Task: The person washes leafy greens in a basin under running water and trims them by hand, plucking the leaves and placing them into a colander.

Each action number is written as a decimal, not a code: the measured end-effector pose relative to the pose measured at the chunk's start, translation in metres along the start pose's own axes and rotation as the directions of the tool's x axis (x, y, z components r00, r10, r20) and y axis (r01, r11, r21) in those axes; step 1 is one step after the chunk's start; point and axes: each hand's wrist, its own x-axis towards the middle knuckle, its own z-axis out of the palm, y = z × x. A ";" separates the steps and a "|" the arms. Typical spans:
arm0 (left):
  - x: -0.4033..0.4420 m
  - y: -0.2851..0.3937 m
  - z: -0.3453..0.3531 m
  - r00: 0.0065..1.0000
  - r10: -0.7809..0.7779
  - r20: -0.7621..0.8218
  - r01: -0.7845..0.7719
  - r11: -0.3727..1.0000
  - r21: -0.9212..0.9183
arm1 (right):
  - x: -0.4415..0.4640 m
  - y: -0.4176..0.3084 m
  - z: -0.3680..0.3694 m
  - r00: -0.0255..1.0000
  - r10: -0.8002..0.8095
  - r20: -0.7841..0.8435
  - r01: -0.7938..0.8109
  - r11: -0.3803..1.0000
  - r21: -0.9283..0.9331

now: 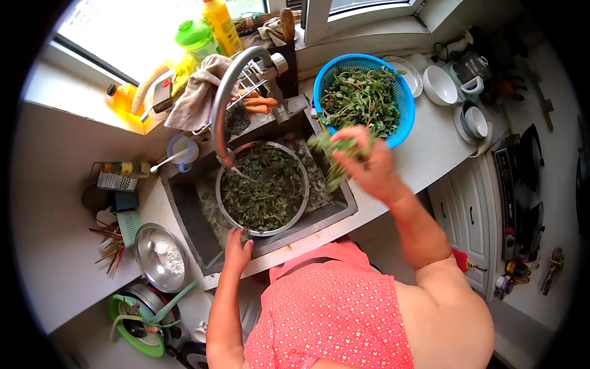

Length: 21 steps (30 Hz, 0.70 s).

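A bunch of leafy greens (337,161) is in my right hand (372,169), closed around the stems, over the counter between sink and colander. The hand is slightly smeared by motion. Beside it, the blue colander (408,117) holds a heap of the same greens (362,98). In the dark sink (200,237) stands a round metal basin (305,178) with more greens (261,190) in water. The faucet (222,117) arches over it. My left hand (236,251) is at the basin's near-left rim, thumb apart from the fingers; whether it touches the rim is unclear.
Left of the sink, a steel bowl (147,255) contains white powder, with a green strainer (150,350) below. White bowls (440,85) stand right of the colander. Bottles (221,27) line the windowsill, and a stove (510,190) is at the far right.
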 end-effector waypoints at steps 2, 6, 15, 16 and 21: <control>0.002 0.002 0.002 1.000 0.023 0.003 -0.023 1.000 0.006 | 0.016 0.010 -0.025 0.993 -0.015 -0.114 0.002 0.993 -0.114; 0.006 0.034 -0.003 0.990 -0.109 0.092 0.121 0.982 -0.147 | 0.042 0.065 -0.044 0.994 0.097 0.056 -0.056 0.864 -0.501; 0.016 0.052 -0.003 0.979 -0.126 0.161 0.149 0.980 -0.136 | 0.031 0.080 -0.065 0.977 0.123 -0.174 -0.144 0.983 -0.113; 0.018 0.058 -0.004 0.981 -0.129 0.143 0.152 0.975 -0.162 | 0.025 0.075 -0.063 0.948 0.267 -0.173 -0.249 0.961 0.118; 0.019 0.046 0.006 0.998 -0.005 0.062 0.008 0.999 -0.038 | -0.010 0.061 0.002 0.972 0.161 0.169 -0.199 0.950 0.239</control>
